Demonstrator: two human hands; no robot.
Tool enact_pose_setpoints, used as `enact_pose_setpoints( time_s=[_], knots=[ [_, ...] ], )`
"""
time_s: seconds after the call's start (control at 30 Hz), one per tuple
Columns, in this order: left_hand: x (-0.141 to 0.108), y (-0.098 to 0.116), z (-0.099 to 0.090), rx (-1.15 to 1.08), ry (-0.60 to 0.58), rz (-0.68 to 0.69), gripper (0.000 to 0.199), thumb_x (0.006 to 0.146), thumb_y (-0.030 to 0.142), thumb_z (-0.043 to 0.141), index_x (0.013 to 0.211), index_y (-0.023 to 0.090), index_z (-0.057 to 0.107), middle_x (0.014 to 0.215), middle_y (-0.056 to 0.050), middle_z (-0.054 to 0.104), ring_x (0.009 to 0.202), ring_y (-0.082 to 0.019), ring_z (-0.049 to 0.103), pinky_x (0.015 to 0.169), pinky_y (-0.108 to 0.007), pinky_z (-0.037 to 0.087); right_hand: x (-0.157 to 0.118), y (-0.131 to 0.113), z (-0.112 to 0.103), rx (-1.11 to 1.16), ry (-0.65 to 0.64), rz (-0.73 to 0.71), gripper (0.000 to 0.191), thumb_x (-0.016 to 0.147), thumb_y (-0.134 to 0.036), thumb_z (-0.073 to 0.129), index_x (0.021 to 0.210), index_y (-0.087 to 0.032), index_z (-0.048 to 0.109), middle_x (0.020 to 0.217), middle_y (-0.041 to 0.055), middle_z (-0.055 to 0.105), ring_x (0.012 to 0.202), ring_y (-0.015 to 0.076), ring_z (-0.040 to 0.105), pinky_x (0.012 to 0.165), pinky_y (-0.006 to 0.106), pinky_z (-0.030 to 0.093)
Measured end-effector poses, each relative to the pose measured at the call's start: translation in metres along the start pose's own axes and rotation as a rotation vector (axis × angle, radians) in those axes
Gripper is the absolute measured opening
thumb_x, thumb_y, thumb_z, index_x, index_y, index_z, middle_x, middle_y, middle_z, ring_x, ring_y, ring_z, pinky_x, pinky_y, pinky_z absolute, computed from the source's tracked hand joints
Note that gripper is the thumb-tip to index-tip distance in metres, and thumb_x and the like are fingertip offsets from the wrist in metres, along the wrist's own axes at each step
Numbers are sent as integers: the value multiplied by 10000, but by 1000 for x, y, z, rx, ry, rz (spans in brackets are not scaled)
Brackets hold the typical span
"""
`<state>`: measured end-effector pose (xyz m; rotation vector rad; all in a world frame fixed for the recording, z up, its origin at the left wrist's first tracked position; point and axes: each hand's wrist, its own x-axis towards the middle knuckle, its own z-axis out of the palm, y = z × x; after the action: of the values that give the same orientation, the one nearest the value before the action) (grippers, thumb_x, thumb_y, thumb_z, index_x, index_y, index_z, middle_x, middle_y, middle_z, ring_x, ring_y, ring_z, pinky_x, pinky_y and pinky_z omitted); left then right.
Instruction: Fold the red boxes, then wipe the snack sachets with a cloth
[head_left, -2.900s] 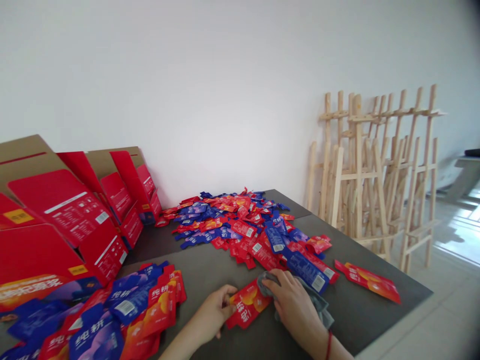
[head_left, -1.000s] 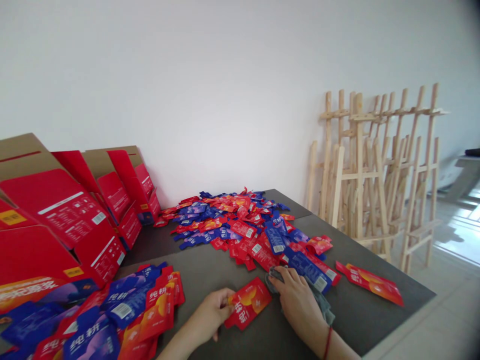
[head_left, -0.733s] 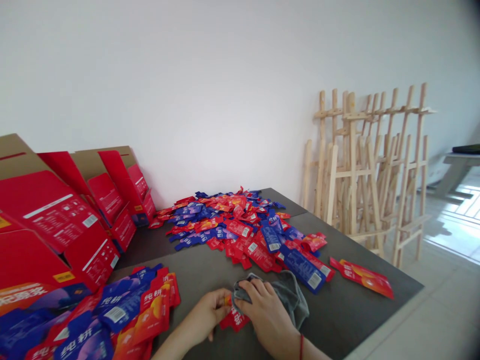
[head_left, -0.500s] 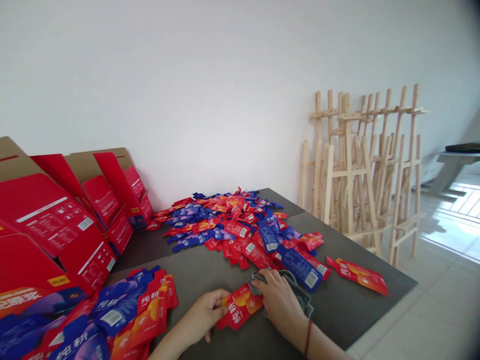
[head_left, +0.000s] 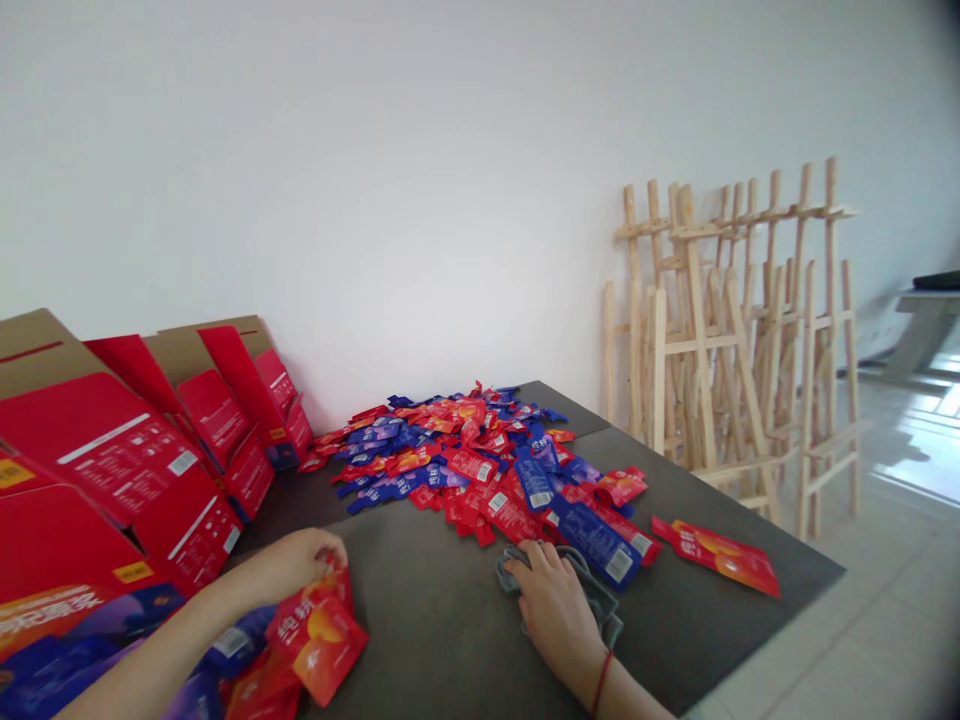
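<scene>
Over the near-left pile of pouches, my left hand [head_left: 319, 555] has its fingers closed at the narrow top end of a red pouch [head_left: 326, 645] with orange fruit printed on it. The pouch slants down toward the table, and my fingertips are partly hidden behind the hand. My right hand [head_left: 553, 610] rests on a crumpled grey cloth [head_left: 600, 600] on the dark table, its fingers curled over the cloth. Just beyond that hand lies a blue pouch [head_left: 596, 540] with a barcode.
A large heap of red and blue pouches [head_left: 465, 465] covers the table's far part. Open red cartons [head_left: 112, 450] stand along the left. One red pouch [head_left: 716, 555] lies alone near the right edge of the table [head_left: 795, 570]. Wooden easels [head_left: 697, 350] stand on the floor beyond.
My left hand has carried the red pouch from beside the cloth leftward to the near-left pile. My right hand stays on the cloth, no longer touching the pouch.
</scene>
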<state>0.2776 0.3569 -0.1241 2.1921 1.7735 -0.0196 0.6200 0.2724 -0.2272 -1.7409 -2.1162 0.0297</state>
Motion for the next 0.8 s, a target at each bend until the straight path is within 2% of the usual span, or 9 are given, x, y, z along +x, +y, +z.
enact_pose_setpoints(
  time_s=[0.1,0.23,0.3,0.37,0.5,0.57,0.63,0.7,0.8],
  knots=[
    [-3,14,19,189,137,54,497,744,273,475,1204,167,631,1178,-103,653,1088,-243,605,952,-342,445,0,0,0,29,15,-2,410,800,-96,539,1133,-313,638,1268,37,570,1133,255,486,933,381,383],
    [-21,43,77,412,162,-44,622,846,443,429,1379,130,497,1424,-191,487,1320,-366,435,1041,-518,371,0,0,-1,51,17,3,420,806,-93,528,1133,-333,636,1270,14,568,1128,240,488,939,371,380],
    [-32,41,99,467,127,-74,607,858,417,417,1387,128,487,1449,-188,459,1361,-379,377,1095,-559,292,0,1,-1,69,16,5,413,809,-98,527,1133,-329,640,1266,17,571,1123,241,490,942,370,379],
    [-42,23,108,444,94,-23,588,866,395,400,1398,155,475,1485,-140,414,1390,-346,339,1141,-538,235,0,1,-2,93,19,-3,408,809,-101,528,1131,-323,644,1266,21,571,1120,242,491,943,367,379],
    [-53,-28,91,296,97,138,597,807,330,467,1399,249,480,1495,-35,409,1381,-289,373,1163,-465,242,-1,2,-2,98,19,-16,400,817,-105,523,1129,-324,643,1260,19,575,1112,243,495,932,369,383],
    [-48,-37,71,231,84,168,527,766,306,507,1281,267,607,1395,-41,554,1288,-283,493,1111,-411,337,0,1,-2,88,17,-16,390,824,-113,524,1128,-326,642,1246,18,581,1103,241,498,930,369,383],
    [-33,-25,51,199,-17,172,326,820,358,460,963,258,735,1093,-52,725,1039,-260,642,952,-351,461,1,1,-2,82,15,-18,380,824,-120,530,1123,-326,643,1234,16,584,1100,238,499,934,366,381],
    [-7,2,38,220,8,142,337,862,339,400,799,228,712,876,-56,728,855,-242,667,841,-344,484,1,0,-2,83,12,-20,374,816,-122,539,1110,-325,647,1224,14,586,1103,236,498,936,361,380],
    [39,53,43,51,126,166,239,795,239,546,989,217,684,1147,-65,674,1108,-231,596,992,-311,390,1,1,-1,105,22,-13,387,806,-113,542,1106,-330,653,1226,12,585,1109,231,498,941,352,380]
  ],
)
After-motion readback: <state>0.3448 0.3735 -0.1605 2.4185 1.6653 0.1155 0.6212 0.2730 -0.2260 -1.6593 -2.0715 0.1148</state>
